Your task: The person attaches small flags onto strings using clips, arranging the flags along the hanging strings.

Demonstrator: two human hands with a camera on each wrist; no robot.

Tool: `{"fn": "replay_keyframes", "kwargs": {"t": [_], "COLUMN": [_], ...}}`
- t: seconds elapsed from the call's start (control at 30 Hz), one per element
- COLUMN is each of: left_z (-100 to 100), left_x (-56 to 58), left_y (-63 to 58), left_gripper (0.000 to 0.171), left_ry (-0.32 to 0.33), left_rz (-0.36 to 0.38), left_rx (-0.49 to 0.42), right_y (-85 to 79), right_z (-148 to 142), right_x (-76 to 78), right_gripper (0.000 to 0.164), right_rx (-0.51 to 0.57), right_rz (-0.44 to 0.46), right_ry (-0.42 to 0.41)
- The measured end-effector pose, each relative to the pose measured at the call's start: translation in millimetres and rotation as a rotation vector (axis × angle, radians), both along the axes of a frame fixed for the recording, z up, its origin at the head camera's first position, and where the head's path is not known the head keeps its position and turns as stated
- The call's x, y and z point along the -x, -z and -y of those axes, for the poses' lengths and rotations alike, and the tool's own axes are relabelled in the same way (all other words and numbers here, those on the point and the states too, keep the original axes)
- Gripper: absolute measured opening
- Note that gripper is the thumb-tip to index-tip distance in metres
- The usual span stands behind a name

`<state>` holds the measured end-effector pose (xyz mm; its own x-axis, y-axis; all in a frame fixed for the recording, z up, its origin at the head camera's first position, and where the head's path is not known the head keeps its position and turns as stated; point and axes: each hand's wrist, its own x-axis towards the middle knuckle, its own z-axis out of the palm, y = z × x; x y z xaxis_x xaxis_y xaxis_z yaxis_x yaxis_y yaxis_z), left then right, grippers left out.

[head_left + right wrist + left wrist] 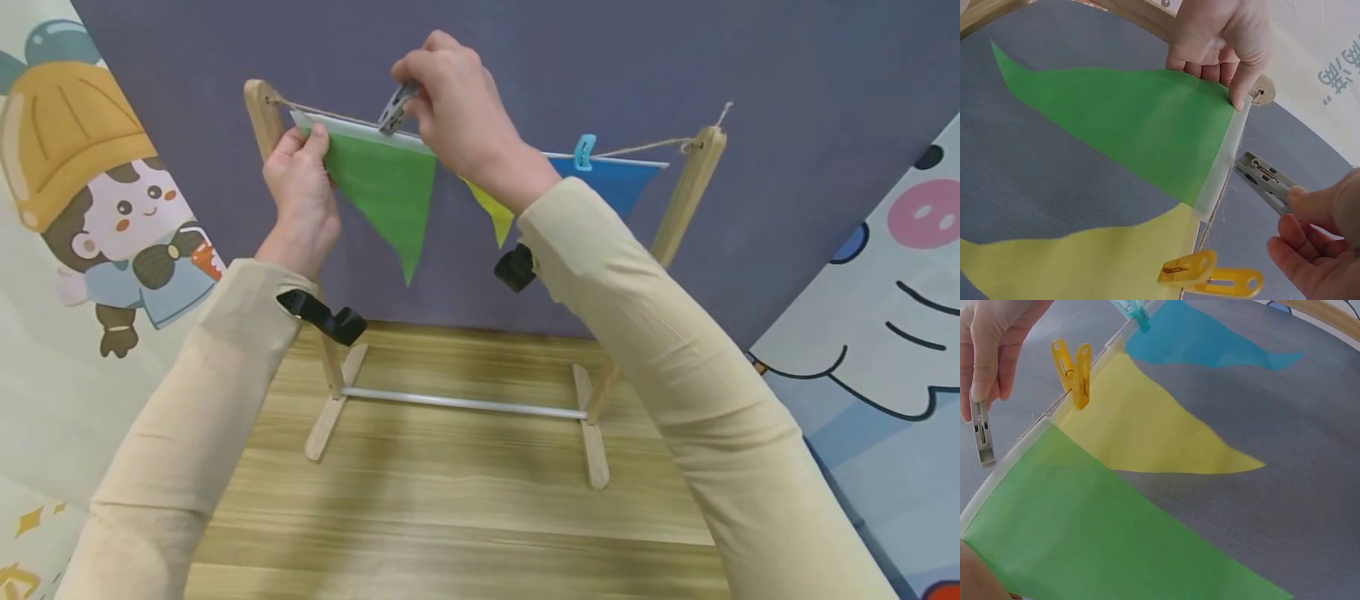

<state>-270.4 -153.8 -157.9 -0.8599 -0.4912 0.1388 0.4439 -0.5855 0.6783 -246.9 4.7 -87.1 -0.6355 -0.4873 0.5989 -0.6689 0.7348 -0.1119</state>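
A green triangular pennant (pixel 386 179) with a white top strip lies along a twine (pixel 1225 181). My left hand (pixel 303 187) pinches its upper left corner between thumb and fingers. In my right hand (pixel 465 108) is a grey clothespin (pixel 1265 178), pinched at its handle end. The clothespin's tip is right by the white strip, near the middle of the green pennant's top edge. Beside the green pennant hangs a yellow pennant (pixel 1141 425), held on the twine by a yellow clothespin (pixel 1074 375).
A blue pennant (pixel 618 183) hangs at the right under a blue clothespin (pixel 584 152). The twine runs between two wooden posts (pixel 686 200), joined low down by a white rod (pixel 465 404). The stand is on a wood-grain tabletop (pixel 450 517) before a grey backdrop (pixel 675 67).
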Motion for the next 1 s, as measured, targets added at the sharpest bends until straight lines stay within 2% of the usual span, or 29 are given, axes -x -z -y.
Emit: {"fn": "replay_keyframes", "kwargs": {"t": [0.27,0.7,1.0], "left_z": [-1,-2,-4], "left_x": [1.7,1.5,0.8], "left_y": [-1.1,-2.5,-4.0], "left_gripper": [0.012,0.011,0.010], "left_ry": [-0.027,-0.039,-0.036], "left_rz": [0.029,0.048,0.055], "left_rx": [0.026,0.041,0.030], "right_y": [-10.7,-18.4,-17.0], "right_z": [10,19,22], "right_x": [8.2,18.3,18.1], "right_gripper": [0.029,0.030,0.034], "right_rx": [-0.021,0.028,-0.005], "right_rz": [0.033,0.228,0.225], "right_ry": [0.060,0.072,0.049]}}
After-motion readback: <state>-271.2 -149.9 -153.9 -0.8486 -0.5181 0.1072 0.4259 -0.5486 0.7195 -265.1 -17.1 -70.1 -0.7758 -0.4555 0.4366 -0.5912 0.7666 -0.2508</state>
